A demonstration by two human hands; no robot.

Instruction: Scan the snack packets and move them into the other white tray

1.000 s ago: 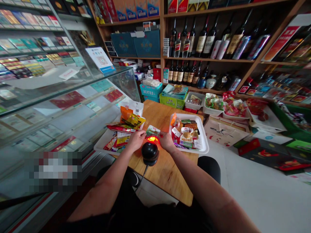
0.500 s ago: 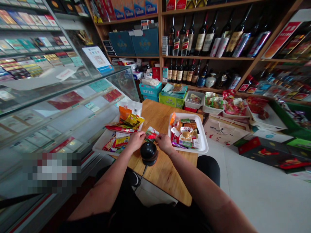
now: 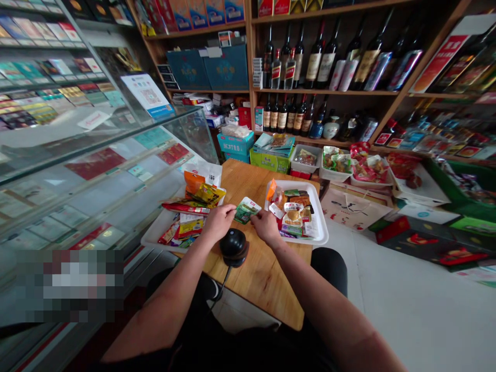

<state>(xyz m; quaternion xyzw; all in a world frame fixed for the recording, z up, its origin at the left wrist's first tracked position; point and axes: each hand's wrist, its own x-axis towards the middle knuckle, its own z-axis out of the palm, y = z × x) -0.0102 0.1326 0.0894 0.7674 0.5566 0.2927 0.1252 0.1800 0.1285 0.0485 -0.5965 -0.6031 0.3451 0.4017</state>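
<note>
A small green snack packet (image 3: pixel 247 211) with a white top edge is stretched between my hands above the wooden table. My left hand (image 3: pixel 220 221) pinches its left edge, and my right hand (image 3: pixel 265 225) grips its lower right corner. Just below the packet stands a round black barcode scanner (image 3: pixel 232 243), its cable running toward me. To the left, a white tray (image 3: pixel 149 237) holds several colourful snack bags. Another white tray (image 3: pixel 324 233) with several small food packets lies close to my right hand.
A glass display counter (image 3: pixel 116 150) runs along the left. Behind the wooden table (image 3: pixel 267 287) are a green box (image 3: pixel 267 161), tubs of snacks and shelves of wine bottles (image 3: pixel 314 64). A paper bag (image 3: pixel 352 207) and dark gift boxes (image 3: pixel 422 240) are on the right.
The packet has shifted up and slightly away from the scanner, and the red light on it is gone. Both hands still hold it. The view has turned slightly.
</note>
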